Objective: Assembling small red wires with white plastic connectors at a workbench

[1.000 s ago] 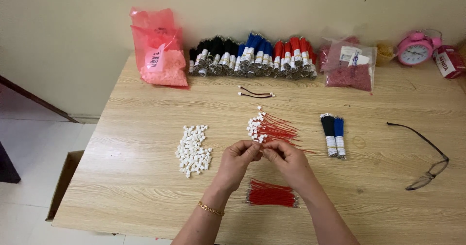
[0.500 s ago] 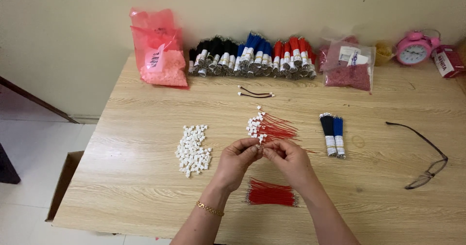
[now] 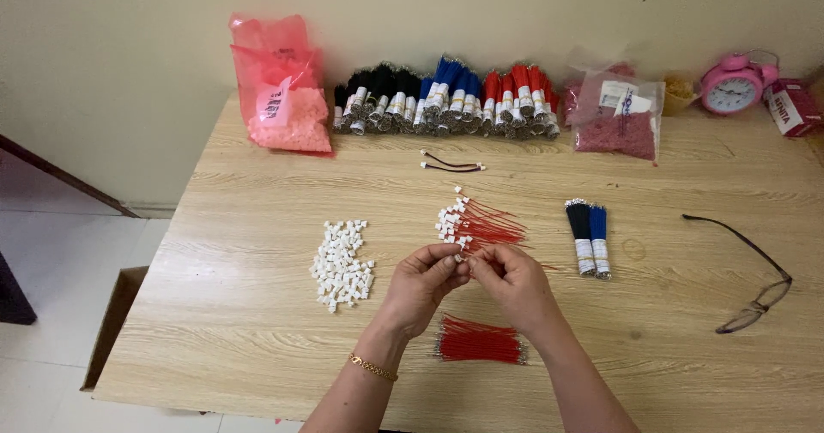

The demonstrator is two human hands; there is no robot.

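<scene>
Forearms come up from the bottom edge and meet above the middle of the wooden surface [image 3: 257, 227], my wrists angled inward so the two hands nearly touch. My left hand [image 3: 422, 280], with a thin gold bracelet [image 3: 372, 367] at the wrist, is curled with fingers bent and thumb and forefinger pressed together on a small white connector [image 3: 459, 259]. My right hand [image 3: 513, 280] mirrors it, fingers folded and tips pinching the same little piece from the other side; what exactly it grips there is too small for me to tell. The connector sits between my fingertips, just above the surface, right below a fan of red wires with white ends [image 3: 481, 223]. Just under my hands lies a bundle of bare red wires [image 3: 479, 343]. To my left is a heap of loose white connectors [image 3: 342, 264]. To my right stand a black and a blue wire bundle [image 3: 588, 237], and further right a pair of glasses [image 3: 748, 277]. Along the wall run a pink bag [image 3: 281, 85], a row of black, blue and red wire bundles [image 3: 446, 100], a clear bag of red parts [image 3: 616, 114] and a pink alarm clock [image 3: 731, 84]
</scene>
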